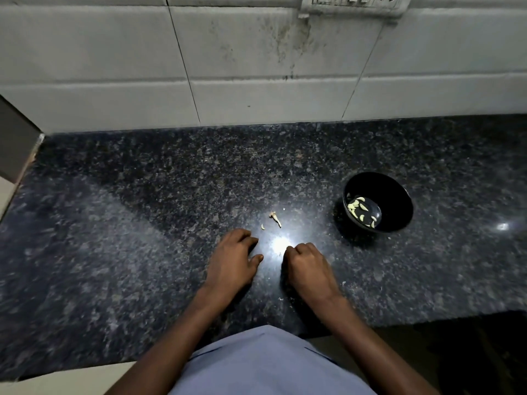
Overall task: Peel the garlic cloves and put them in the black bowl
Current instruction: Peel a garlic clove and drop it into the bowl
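Blue shirt front (pixel 265 363) filled the bottom centre of the frame, both bare forearms reaching up from it onto the countertop (pixel 142 209), a polished dark granite slab, speckled and throwing a bright glare between the hands. White tiled wall (pixel 114 67) ran across the upper frame, stained below a switch plate (pixel 356 4) at top right.

Black bowl (pixel 377 202), round, glossy, sat right of centre, well apart from the hands; pale peeled garlic cloves (pixel 360 210) lay curved in its bottom.

Left hand (pixel 232 259) rested knuckles-up on the stone, fingers bent at the tips, holding nothing that showed. Right hand (pixel 308 266) was clenched loosely; whether it held anything could not be told.

Garlic stem scrap (pixel 275 218), dry and papery, lay above the gap between the hands, long axis running upper left to lower right. Small pale piece (pixel 263 226), clove or skin unclear, lay just above the left fingertips (pixel 253 240), nearer that hand than the right.

Judgement: bulk of the task looked done; any next pick-up would fall to the left hand, reaching up-frame.
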